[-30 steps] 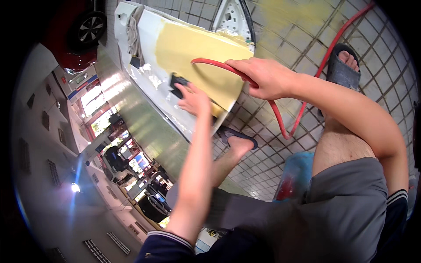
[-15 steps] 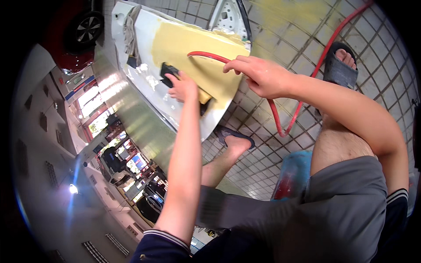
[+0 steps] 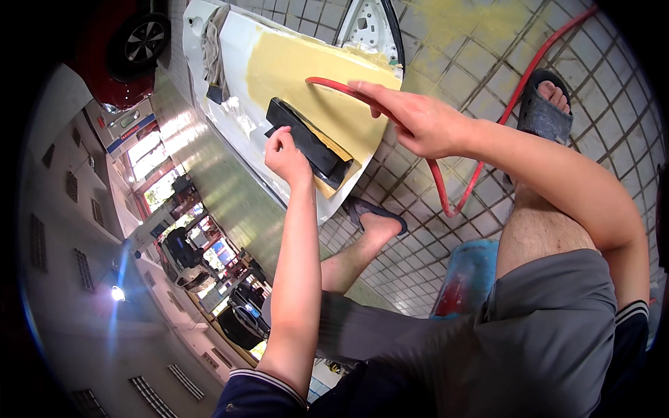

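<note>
A white car door panel (image 3: 230,66) with a broad area of yellow filler (image 3: 279,56) lies on the tiled floor. Across its lower part rests a long black sanding block (image 3: 306,143), with a yellowish strip along its far edge. My left hand (image 3: 287,159) is at the block's near side, fingers curled in. It overlaps the edge of the block, and whatever the fingers pinch is hidden. A red hose (image 3: 334,84) passes through my right hand (image 3: 425,122), which grips it above the panel's right side, fingers along the hose. The hose's free end hovers over the filler.
A grey cloth (image 3: 212,49) hangs over the panel's left end. The hose loops down over the tiles (image 3: 474,59). My sandalled feet (image 3: 547,104) flank the panel's right side, near a blue and red stool (image 3: 463,279). A red car (image 3: 125,63) stands far left.
My left hand has drawn back from the top of the sanding block to its near edge and curled its fingers. More of the block shows. The right hand's fingers have straightened along the hose.
</note>
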`<state>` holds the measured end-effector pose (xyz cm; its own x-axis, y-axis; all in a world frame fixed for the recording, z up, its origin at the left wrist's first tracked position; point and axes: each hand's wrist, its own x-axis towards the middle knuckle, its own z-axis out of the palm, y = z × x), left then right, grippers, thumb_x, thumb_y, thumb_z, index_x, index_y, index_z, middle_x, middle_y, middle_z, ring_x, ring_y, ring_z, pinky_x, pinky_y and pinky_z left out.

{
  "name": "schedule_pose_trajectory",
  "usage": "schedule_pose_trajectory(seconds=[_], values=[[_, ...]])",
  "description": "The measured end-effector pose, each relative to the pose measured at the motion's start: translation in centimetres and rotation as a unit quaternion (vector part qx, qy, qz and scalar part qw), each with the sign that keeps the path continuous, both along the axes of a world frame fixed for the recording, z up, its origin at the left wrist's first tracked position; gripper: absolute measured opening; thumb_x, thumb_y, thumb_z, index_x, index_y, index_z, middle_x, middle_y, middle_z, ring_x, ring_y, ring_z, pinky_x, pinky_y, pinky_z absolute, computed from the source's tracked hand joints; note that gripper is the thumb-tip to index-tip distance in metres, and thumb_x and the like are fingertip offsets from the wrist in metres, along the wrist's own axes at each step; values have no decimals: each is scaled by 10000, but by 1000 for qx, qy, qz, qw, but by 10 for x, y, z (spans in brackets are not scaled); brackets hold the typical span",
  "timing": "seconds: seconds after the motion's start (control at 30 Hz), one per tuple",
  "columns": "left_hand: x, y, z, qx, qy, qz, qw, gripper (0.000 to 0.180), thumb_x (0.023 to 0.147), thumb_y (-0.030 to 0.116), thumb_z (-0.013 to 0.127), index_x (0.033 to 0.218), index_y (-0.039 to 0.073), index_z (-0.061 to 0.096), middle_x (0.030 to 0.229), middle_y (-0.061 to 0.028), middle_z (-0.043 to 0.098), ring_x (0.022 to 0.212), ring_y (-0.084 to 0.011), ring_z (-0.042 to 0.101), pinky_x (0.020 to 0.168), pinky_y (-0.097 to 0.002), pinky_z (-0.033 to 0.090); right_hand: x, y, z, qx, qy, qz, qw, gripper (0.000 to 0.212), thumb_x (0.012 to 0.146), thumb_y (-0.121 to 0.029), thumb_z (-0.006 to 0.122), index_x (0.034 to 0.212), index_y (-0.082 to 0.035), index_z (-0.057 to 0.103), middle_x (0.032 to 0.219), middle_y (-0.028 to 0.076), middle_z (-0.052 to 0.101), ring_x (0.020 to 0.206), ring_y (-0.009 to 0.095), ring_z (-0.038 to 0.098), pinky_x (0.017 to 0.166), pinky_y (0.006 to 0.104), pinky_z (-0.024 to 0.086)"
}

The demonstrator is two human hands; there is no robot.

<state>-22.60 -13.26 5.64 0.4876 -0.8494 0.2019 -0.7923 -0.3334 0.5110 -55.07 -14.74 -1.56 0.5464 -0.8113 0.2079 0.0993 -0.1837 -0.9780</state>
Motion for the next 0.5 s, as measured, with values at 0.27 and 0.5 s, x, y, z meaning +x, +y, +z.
schedule_pose_trajectory(seconds=[0.27,0.5], values=[[-7,-9,-22,51,90,205,973,1244,761,505,958,1679,37,261,1621,-258,411,1464,-359,456,1215,-465,376,4,-4,-1,21,46,4,999,796,873,25,588,1610,-159,349,1219,137,718,1089,395,699,865,507,572],[-30,7,-30,256,-41,159,953,875,961,384,725,1713,299,284,1664,-368,239,1509,-565,311,1268,-601,256,11,2,6,56,98,0,994,805,911,5,576,1655,-170,323,1164,144,737,1063,392,711,846,500,578]])
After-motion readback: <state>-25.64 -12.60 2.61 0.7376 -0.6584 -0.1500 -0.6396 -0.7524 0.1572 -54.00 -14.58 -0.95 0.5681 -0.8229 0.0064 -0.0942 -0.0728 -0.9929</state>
